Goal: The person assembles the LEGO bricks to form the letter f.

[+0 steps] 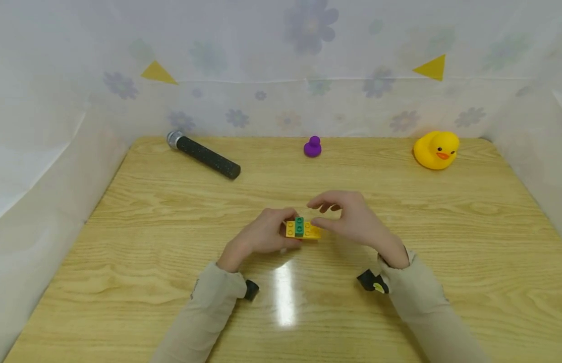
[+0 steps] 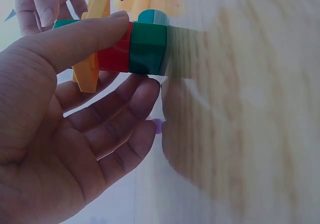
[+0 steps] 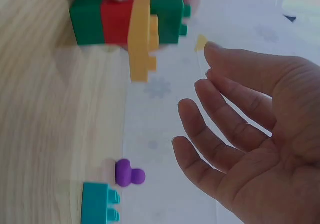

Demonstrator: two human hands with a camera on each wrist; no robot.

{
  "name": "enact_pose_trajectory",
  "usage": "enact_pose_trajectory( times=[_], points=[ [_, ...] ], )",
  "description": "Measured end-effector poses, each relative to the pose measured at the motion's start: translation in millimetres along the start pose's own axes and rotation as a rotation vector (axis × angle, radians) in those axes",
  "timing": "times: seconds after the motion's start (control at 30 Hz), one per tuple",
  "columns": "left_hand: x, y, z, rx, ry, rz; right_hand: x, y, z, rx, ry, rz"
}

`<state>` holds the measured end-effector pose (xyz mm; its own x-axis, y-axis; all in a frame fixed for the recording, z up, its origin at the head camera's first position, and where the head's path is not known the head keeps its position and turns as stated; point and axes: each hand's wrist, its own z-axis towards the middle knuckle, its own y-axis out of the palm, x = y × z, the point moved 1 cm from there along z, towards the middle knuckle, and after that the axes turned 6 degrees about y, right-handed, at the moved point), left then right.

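Observation:
My left hand (image 1: 265,232) pinches a small stack of toy building bricks between thumb and fingers, around its red brick (image 3: 116,21). Under the red one is a green brick (image 2: 148,48), at the table surface. Across the top lies a long yellow brick (image 3: 139,43), overhanging the stack, and another green brick (image 1: 299,227) sits on it. Just right of the stack, my right hand (image 1: 353,217) hovers with loosely bent fingers, holding nothing. In the right wrist view a teal brick (image 3: 95,204) stands on the table; I cannot make it out in the head view.
At the back of the wooden table (image 1: 140,282) lie a black microphone (image 1: 208,156), a small purple duck (image 1: 313,147) and a larger yellow duck (image 1: 436,150). A flowered white curtain (image 1: 244,45) with two yellow triangles hangs behind.

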<state>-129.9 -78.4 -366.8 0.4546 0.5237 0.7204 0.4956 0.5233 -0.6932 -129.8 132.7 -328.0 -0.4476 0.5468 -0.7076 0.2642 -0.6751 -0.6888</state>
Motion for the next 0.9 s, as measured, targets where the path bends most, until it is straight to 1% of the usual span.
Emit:
enact_pose_trajectory(
  times=[0.1,0.23,0.5,0.6,0.7,0.9],
  points=[
    [0.3,0.1,0.5,-0.005,-0.011,0.003,5.5,-10.5,-0.2,0.032,0.044,0.026],
    [0.3,0.5,0.7,-0.003,-0.018,0.006,13.5,-18.6,-0.1,0.079,0.068,0.032],
    [2.0,-1.3,-0.7,-0.012,-0.033,0.005,26.2,-20.4,1.8,0.136,0.100,-0.027],
    [2.4,-1.6,-1.1,-0.016,-0.028,0.003,32.4,-23.1,1.6,0.162,0.129,-0.055],
    [2.6,-1.4,-0.6,-0.018,-0.027,0.004,39.7,-27.4,1.2,0.165,0.169,-0.077],
    [2.5,-0.6,0.1,-0.022,-0.044,0.014,52.6,-33.0,-1.6,0.118,0.220,-0.124]
  ],
)
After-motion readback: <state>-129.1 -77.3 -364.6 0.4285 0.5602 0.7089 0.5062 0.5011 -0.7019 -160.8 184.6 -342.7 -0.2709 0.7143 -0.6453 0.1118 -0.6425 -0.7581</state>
